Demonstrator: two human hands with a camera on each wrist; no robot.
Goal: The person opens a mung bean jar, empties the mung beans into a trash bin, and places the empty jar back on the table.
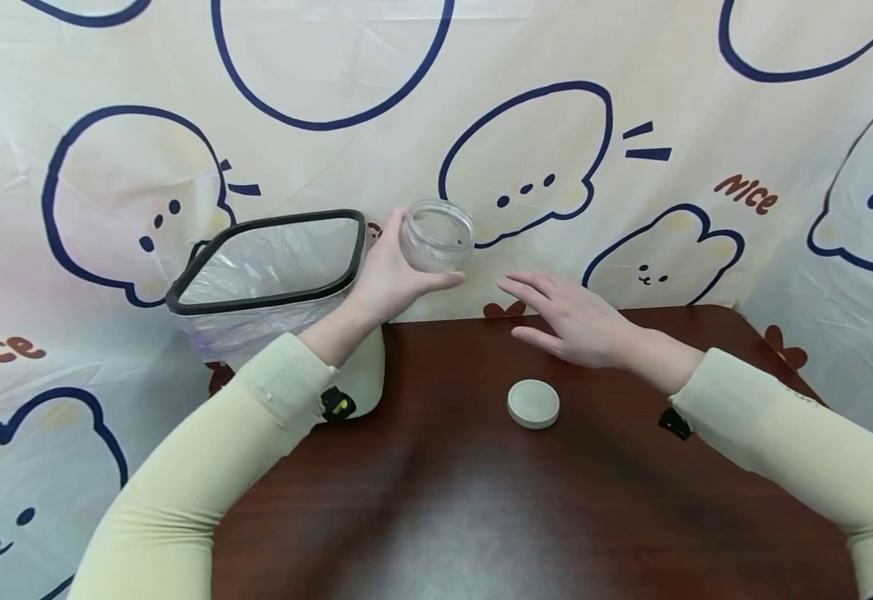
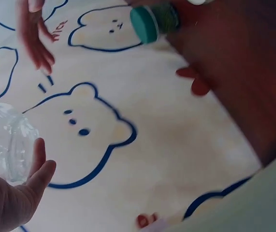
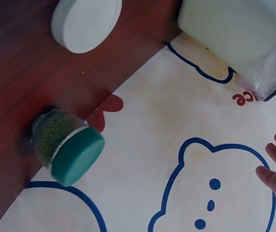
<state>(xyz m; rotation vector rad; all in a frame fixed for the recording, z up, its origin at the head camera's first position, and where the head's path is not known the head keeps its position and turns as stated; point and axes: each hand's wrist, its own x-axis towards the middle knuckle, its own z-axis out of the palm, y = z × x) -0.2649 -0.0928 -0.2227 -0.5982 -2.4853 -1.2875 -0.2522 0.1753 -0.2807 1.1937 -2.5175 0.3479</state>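
Note:
My left hand (image 1: 398, 271) grips a clear, lidless jar (image 1: 439, 237) in the head view, held up beside the bin's right side, its mouth tilted. In the left wrist view the fingers curve around the transparent jar (image 2: 9, 142). To the right, my right hand (image 1: 582, 321) hovers over the table with straight fingers and nothing in them. Below it a white round lid (image 1: 534, 404) lies flat on the table. A green-capped jar (image 3: 67, 145) with green contents stands on the table in the right wrist view; the right hand and arm hide it in the head view.
A pale bin (image 1: 364, 367) with a black rim and a clear plastic liner (image 1: 256, 267) stands at the table's left. The dark wooden table (image 1: 466, 517) meets a patterned cloth backdrop (image 1: 376, 167) at the back.

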